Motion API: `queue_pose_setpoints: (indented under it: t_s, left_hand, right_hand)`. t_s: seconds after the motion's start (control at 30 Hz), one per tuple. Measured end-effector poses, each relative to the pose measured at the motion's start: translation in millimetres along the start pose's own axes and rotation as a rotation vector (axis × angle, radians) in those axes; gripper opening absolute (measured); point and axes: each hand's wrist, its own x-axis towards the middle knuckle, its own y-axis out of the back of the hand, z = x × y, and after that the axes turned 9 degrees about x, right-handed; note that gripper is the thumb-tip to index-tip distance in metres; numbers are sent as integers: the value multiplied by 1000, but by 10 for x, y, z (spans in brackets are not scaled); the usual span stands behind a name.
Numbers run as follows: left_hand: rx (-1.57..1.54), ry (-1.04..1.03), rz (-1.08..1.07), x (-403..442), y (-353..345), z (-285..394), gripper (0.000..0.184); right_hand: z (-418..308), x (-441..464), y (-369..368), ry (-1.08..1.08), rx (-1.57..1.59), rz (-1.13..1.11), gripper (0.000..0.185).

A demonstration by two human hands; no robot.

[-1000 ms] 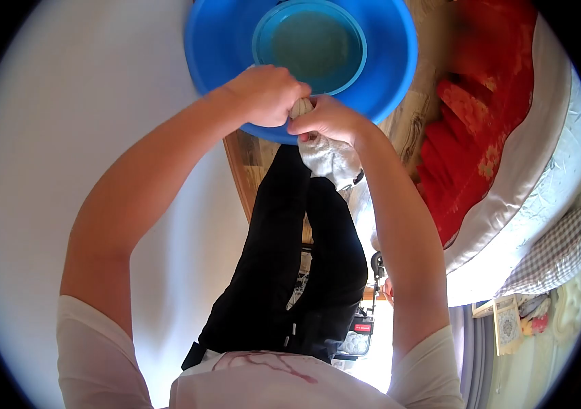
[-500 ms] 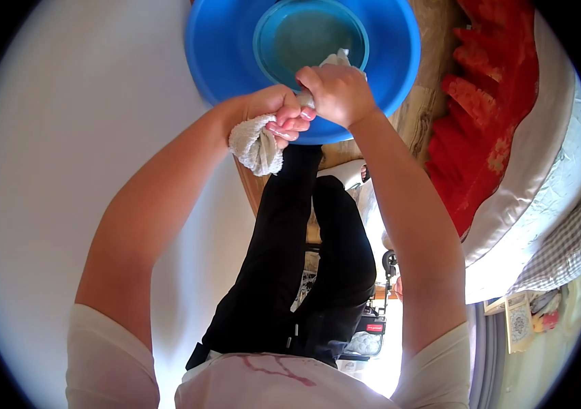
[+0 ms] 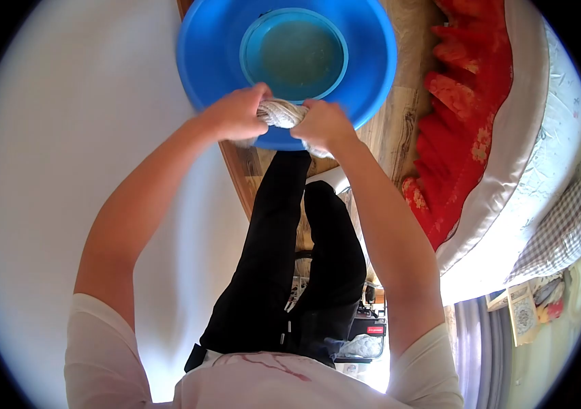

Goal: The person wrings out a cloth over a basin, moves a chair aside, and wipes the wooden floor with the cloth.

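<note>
The fingers [image 3: 255,124] of the left hand [image 3: 234,113] and the right hand [image 3: 324,126] are clenched around a pale cloth [image 3: 281,113], which is twisted into a rope between the fists. Loose ends are suspended beneath both fists. The cloth is positioned over the near side of a large blue basin [image 3: 372,61], within which a smaller basin [image 3: 249,54] is seated. Wooden floor [image 3: 403,88] and red floral fabric [image 3: 457,109] are located to the right.

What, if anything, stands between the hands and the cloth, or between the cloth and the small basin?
Nothing visible. The left hand and right hand both grip the twisted cloth. In view, no object separates it from the small basin inside the large basin; its height cannot be told.
</note>
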Motion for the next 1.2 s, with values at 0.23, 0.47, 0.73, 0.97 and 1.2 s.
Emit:
queue_pose_setpoints:
  t_s: [0.23, 0.47, 0.73, 0.97, 1.2]
  left_hand:
    - [214, -879, 774, -123, -442, 64, 71]
    - [68, -1029, 1132, -134, -580, 257, 59]
    - [49, -349, 1624, -229, -947, 570, 56]
    - [-598, -372, 1191, -590, -483, 1128, 45]
    - [-723, -153, 1248, -634, -222, 1336, 30]
  right_hand:
    - [-165, -240, 266, -169, 821, -865, 20]
    - [-171, -704, 366, -384, 1569, -1404, 13]
    - [-748, -1067, 16, 130, 2592, -1667, 28]
    - [-1383, -1357, -226, 455, 3028, -1494, 26]
    - [-1537, -1347, -177, 388, 2933, -1664, 15]
